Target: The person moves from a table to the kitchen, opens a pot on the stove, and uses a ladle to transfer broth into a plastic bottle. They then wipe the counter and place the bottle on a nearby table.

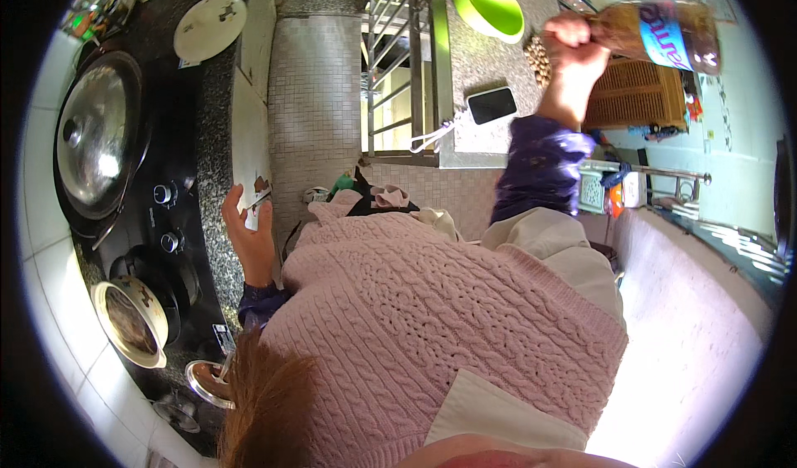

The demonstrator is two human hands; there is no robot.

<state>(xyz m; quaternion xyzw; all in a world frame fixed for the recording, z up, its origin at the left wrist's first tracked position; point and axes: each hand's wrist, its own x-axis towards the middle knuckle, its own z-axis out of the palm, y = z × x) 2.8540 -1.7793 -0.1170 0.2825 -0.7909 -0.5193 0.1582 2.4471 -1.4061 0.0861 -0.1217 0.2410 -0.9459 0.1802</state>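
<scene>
My right hand [576, 48] is raised at the upper right, wrapped around the neck of a bottle [629, 35]. The bottle is tipped on its side, looks brown, and bears a blue label with writing. Beneath that hand, on a speckled counter, lie small brown round pieces [535, 63], partly hidden, beside a lime-green plastic bowl [489, 4]. A smartphone [492, 105] with a white cord rests closer to the counter's corner. My left hand [252, 244] is by the edge of the stove counter, thumb and fingers apart, with nothing visible in it.
Along the left runs a black cooktop [171, 175] bearing a lidded wok [99, 138] and a cream pot [134, 322] of dark liquid. A round lid [208, 381] and a white oval plate [210, 29] lie on the dark counter. A metal railing [392, 70] stands beside the tiled floor [314, 94].
</scene>
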